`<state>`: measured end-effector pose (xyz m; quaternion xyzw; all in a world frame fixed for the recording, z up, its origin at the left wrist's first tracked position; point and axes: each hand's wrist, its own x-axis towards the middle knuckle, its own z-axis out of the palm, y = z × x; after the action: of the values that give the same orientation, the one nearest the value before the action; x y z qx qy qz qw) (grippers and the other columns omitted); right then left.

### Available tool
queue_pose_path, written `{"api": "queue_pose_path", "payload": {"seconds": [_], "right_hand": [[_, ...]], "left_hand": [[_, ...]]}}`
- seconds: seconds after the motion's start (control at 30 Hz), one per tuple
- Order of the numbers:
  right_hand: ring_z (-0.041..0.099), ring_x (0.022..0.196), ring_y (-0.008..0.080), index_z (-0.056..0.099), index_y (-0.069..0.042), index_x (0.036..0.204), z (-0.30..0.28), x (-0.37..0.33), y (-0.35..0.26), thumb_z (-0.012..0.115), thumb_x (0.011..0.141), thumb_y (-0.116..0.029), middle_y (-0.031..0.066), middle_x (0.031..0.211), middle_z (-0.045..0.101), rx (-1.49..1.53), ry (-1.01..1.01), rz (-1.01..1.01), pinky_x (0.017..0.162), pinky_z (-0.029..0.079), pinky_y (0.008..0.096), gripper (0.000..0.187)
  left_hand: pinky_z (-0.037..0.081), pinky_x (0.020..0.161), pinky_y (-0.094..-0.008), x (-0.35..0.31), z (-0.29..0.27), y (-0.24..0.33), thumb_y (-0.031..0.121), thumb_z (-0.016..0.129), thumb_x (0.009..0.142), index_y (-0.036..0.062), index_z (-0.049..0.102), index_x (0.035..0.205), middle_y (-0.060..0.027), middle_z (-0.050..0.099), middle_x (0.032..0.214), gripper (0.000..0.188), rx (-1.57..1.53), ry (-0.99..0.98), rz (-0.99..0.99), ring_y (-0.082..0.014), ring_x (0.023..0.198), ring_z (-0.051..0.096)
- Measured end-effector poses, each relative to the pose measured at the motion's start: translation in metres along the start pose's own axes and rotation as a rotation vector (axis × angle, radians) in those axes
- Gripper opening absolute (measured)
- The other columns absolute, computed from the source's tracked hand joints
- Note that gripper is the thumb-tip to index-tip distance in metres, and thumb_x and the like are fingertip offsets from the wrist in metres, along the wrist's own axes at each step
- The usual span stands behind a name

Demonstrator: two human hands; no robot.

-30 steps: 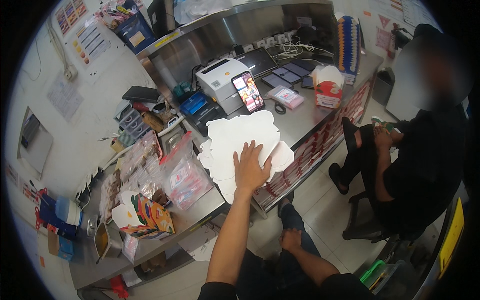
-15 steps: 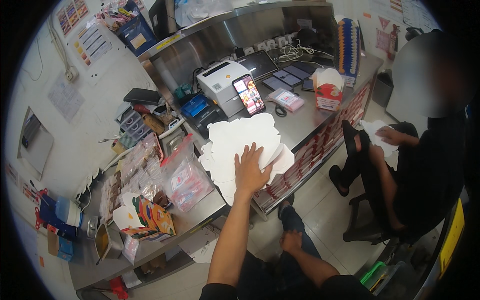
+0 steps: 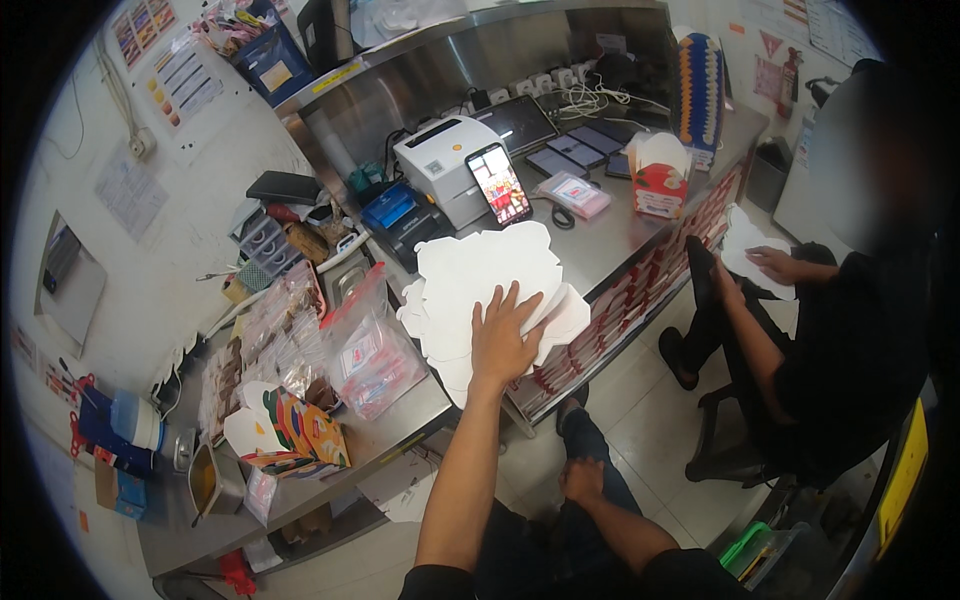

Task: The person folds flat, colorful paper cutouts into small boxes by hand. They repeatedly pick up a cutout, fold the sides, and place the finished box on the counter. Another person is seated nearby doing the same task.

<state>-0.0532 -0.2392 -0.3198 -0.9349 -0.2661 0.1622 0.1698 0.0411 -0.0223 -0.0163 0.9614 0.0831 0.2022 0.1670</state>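
My left hand lies flat on a stack of white flat carton blanks, its fingers spread. The stack sits at the inner corner of the steel counter, its cut edges uneven. A few more blanks show from under it, one folded flap jutting out on the right. Away from the counter, my right hand rests on my thigh with its fingers loosely laid and nothing seen in it. Left of the stack stands a clear zip bag with pink-and-white packets. Just behind it, a phone leans on a white label printer.
At right a seated co-worker holds a white blank. Folded cartons stand on the counter, a red one and a multicoloured one. Several tablets and cables lie at the back. Stacked red-and-white blanks fill the space under the counter.
My left hand stays on the stack, shifted only slightly, and my right hand has not moved. The co-worker's near arm has moved and the phone's screen shows a different picture.
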Motion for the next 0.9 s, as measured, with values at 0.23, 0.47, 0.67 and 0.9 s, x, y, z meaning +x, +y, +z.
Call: {"api": "queue_pose_path", "payload": {"seconds": [0.23, 0.47, 0.67, 0.9], "right_hand": [[0.056, 0.114, 0.0307, 0.072, -0.009, 0.1, -0.02, -0.001, -0.009, 0.064, 0.082, -0.029, 0.0115, 0.111, 0.067, 0.023, -0.154, 0.046, 0.099, 0.038, 0.0497, 0.028], [0.055, 0.114, 0.0297, 0.072, -0.01, 0.101, -0.02, -0.003, -0.008, 0.063, 0.082, -0.029, 0.0104, 0.114, 0.066, -0.001, -0.158, 0.057, 0.099, 0.037, 0.0493, 0.028], [0.058, 0.108, 0.0296, 0.073, -0.012, 0.094, -0.01, -0.001, -0.003, 0.064, 0.079, -0.029, 0.0096, 0.105, 0.068, -0.002, -0.079, 0.042, 0.095, 0.04, 0.0504, 0.024], [0.057, 0.113, 0.032, 0.072, -0.009, 0.099, -0.012, 0.001, -0.005, 0.063, 0.082, -0.03, 0.0118, 0.11, 0.067, 0.002, -0.132, 0.046, 0.097, 0.039, 0.0512, 0.029]], "left_hand": [[0.017, 0.117, -0.0562, 0.001, -0.001, -0.003, 0.035, 0.062, 0.087, 0.0237, 0.059, 0.134, -0.0147, 0.042, 0.151, 0.049, -0.004, 0.018, 0.004, -0.0368, 0.143, 0.032], [0.016, 0.118, -0.0544, 0.002, 0.0, -0.001, 0.03, 0.062, 0.083, 0.022, 0.059, 0.134, -0.0148, 0.043, 0.15, 0.052, -0.031, 0.02, -0.005, -0.0349, 0.143, 0.032], [0.016, 0.118, -0.0542, 0.001, -0.001, 0.002, 0.029, 0.063, 0.082, 0.0216, 0.06, 0.133, -0.0147, 0.043, 0.15, 0.052, -0.055, 0.026, -0.005, -0.0349, 0.143, 0.033], [0.016, 0.118, -0.0541, 0.003, 0.0, -0.002, 0.03, 0.063, 0.082, 0.0215, 0.06, 0.133, -0.0145, 0.044, 0.15, 0.051, -0.04, 0.031, -0.01, -0.0347, 0.142, 0.033]]}}
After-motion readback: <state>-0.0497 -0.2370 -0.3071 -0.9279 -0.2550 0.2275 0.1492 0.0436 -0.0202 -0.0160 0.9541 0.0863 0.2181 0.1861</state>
